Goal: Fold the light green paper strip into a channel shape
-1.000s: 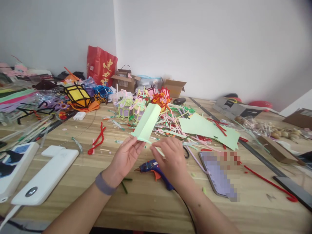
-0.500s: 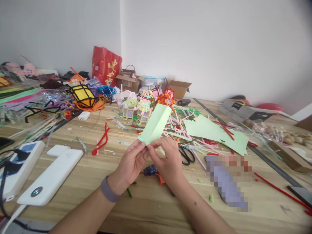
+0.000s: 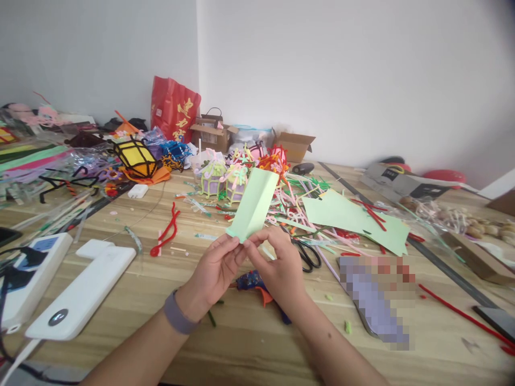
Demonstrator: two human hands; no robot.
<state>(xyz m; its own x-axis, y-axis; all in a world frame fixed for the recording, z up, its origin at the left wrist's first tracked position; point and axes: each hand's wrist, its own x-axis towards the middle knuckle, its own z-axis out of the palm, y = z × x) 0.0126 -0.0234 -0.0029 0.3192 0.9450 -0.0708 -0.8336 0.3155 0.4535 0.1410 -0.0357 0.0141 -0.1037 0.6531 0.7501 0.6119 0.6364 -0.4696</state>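
1. Left hand (image 3: 215, 268): thumb and fingers pinch the near end of the folded green paper (image 3: 255, 203).
2. Right hand (image 3: 279, 262): fingertips closed on a pale green strip (image 3: 266, 250) at that same end, touching or almost touching the left fingertips.
3. Paper is held up beyond the glue gun (image 3: 248, 280); right hand partly hides the gun.
4. Scissors (image 3: 309, 254): right of glue gun, slightly beyond.
5. Cut green sheet (image 3: 341, 212): farther beyond, right of glue gun.
6. White power bank (image 3: 86, 292): well left of glue gun.
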